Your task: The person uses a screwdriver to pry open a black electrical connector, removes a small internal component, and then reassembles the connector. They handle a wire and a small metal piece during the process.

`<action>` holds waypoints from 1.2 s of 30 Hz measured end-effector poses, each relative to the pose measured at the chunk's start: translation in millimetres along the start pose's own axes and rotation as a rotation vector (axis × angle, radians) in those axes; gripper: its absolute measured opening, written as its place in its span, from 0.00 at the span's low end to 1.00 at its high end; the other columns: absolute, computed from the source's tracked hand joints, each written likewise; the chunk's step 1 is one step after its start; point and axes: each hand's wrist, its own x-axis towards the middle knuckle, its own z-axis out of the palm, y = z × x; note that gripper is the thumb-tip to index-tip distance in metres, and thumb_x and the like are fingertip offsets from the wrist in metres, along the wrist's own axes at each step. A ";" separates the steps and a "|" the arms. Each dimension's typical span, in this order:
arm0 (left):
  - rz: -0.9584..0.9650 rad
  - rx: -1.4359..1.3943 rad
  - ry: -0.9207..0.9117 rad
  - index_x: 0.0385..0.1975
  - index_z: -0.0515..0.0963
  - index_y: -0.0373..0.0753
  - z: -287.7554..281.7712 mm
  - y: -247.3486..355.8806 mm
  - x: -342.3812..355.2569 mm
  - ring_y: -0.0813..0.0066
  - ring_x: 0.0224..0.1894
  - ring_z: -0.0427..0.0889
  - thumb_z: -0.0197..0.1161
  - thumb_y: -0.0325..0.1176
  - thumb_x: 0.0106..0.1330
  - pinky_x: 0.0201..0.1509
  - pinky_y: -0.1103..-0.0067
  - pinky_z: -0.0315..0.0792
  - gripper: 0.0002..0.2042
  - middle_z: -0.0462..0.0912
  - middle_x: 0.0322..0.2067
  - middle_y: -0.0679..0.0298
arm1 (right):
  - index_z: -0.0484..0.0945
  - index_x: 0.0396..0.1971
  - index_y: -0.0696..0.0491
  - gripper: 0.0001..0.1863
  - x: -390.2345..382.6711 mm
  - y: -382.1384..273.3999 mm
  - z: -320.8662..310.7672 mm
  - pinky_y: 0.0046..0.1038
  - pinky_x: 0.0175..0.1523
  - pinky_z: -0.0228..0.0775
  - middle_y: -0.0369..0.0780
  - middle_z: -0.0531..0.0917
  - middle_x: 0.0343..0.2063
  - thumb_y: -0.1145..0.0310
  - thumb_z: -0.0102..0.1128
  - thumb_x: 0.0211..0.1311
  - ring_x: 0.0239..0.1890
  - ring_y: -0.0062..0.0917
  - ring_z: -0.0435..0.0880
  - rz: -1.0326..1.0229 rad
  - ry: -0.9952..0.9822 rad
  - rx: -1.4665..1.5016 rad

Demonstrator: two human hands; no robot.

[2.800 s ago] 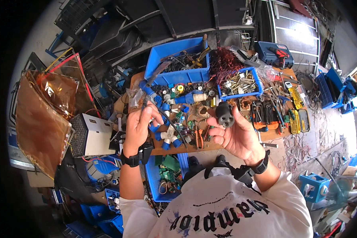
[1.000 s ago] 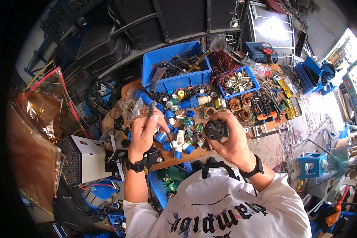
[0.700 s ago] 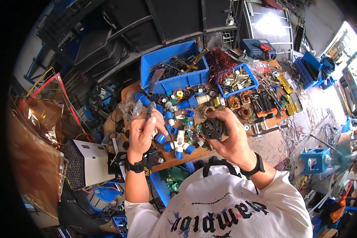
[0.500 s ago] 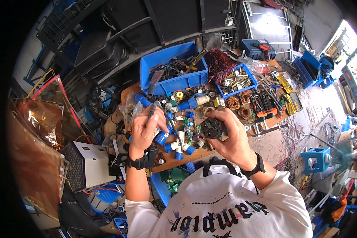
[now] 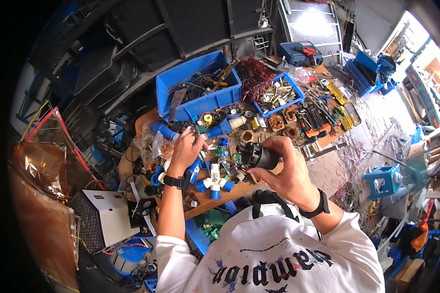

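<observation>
The black round part (image 5: 258, 156) is already lifted above the bench (image 5: 211, 206), its sides pinched between the thumb and fingers of the right hand (image 5: 289, 172), but it is joined to nothing visible. At nine o'clock from it, the left hand (image 5: 185, 152) has bent fingers; whether they pinch anything one cannot tell. Further work seems left, since white-and-blue fittings (image 5: 214, 172) lie loose at eight o'clock, outside the large blue bin (image 5: 212, 101) at eleven.
</observation>
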 end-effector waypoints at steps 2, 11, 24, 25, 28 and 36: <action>-0.032 0.067 -0.053 0.17 0.81 0.36 11.4 -14.3 -5.6 0.54 0.37 0.75 0.52 0.35 0.67 0.44 0.66 0.70 0.18 0.81 0.27 0.55 | 0.71 0.45 0.56 0.28 -2.5 5.8 -1.5 0.33 0.41 0.73 0.43 0.79 0.38 0.67 0.76 0.43 0.37 0.38 0.81 -0.060 0.029 -0.056; -0.481 0.167 0.233 0.46 0.73 0.32 52.2 -106.9 -57.8 0.48 0.47 0.77 0.51 0.43 0.70 0.50 0.63 0.70 0.19 0.79 0.41 0.46 | 0.72 0.43 0.56 0.27 -3.5 -2.0 -3.2 0.32 0.41 0.74 0.43 0.79 0.38 0.69 0.75 0.43 0.38 0.38 0.81 -0.116 0.031 -0.102; -0.671 -1.913 0.161 0.45 0.75 0.39 32.0 147.9 -42.4 0.75 0.41 0.81 0.47 0.50 0.73 0.38 0.80 0.76 0.19 0.81 0.40 0.63 | 0.75 0.45 0.53 0.26 22.9 -17.2 18.6 0.34 0.36 0.73 0.40 0.77 0.29 0.65 0.72 0.43 0.32 0.36 0.78 -0.288 -0.244 -0.263; -0.734 -1.951 0.202 0.44 0.75 0.39 34.7 145.5 -43.2 0.76 0.39 0.82 0.48 0.47 0.73 0.35 0.82 0.76 0.17 0.82 0.39 0.63 | 0.75 0.45 0.53 0.27 24.8 -16.4 15.4 0.35 0.37 0.72 0.40 0.77 0.31 0.64 0.73 0.42 0.33 0.37 0.77 -0.267 -0.288 -0.274; -0.677 -2.088 0.163 0.40 0.75 0.38 34.6 136.5 -45.5 0.71 0.37 0.81 0.48 0.44 0.73 0.39 0.75 0.78 0.16 0.82 0.35 0.62 | 0.74 0.46 0.53 0.28 30.6 -25.5 12.7 0.35 0.39 0.71 0.41 0.77 0.36 0.65 0.73 0.41 0.36 0.38 0.76 -0.332 -0.278 -0.265; -0.676 -2.143 0.248 0.38 0.74 0.41 22.1 150.2 -44.2 0.73 0.37 0.82 0.50 0.43 0.73 0.38 0.77 0.78 0.12 0.82 0.35 0.64 | 0.61 0.63 0.59 0.41 33.8 -39.7 7.9 0.44 0.66 0.56 0.51 0.68 0.60 0.58 0.67 0.51 0.63 0.45 0.66 -0.511 -0.140 -0.143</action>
